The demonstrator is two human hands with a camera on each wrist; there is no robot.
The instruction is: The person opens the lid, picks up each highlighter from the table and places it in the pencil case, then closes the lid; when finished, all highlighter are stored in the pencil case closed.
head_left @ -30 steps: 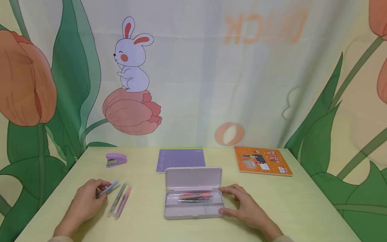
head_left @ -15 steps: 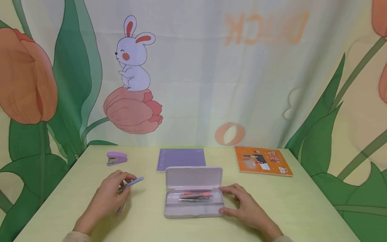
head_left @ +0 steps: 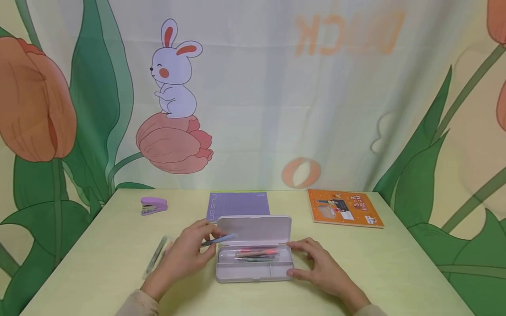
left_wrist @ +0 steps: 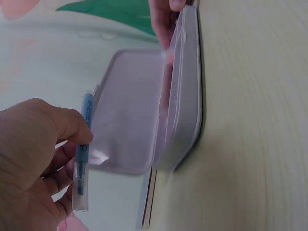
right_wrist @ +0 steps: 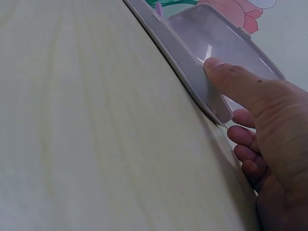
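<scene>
My left hand (head_left: 189, 252) pinches a light blue highlighter (left_wrist: 86, 115) between thumb and fingers, its clear cap showing the blue tip. In the head view it holds the highlighter over the left end of an open grey-lilac pencil case (head_left: 241, 272). The raised lid (head_left: 257, 230) leans back. Several pens (head_left: 257, 253) lie in the long rear compartment; two front compartments show bare floors. My right hand (head_left: 322, 270) grips the right end of the case, thumb at the front corner and index finger at the back. Its other fingers are curled beside the end wall (right_wrist: 224, 113).
Left of the case lie a few pens (head_left: 156, 256), partly hidden by my left forearm. Farther back are a purple stapler (head_left: 154, 205), a purple notebook (head_left: 239, 204) behind the lid and an orange book (head_left: 345, 208) at right. A printed curtain (head_left: 253, 96) hangs behind the table.
My left hand has carried the blue highlighter rightward, from beside the loose pens to the left end of the case. The right hand stays on the case.
</scene>
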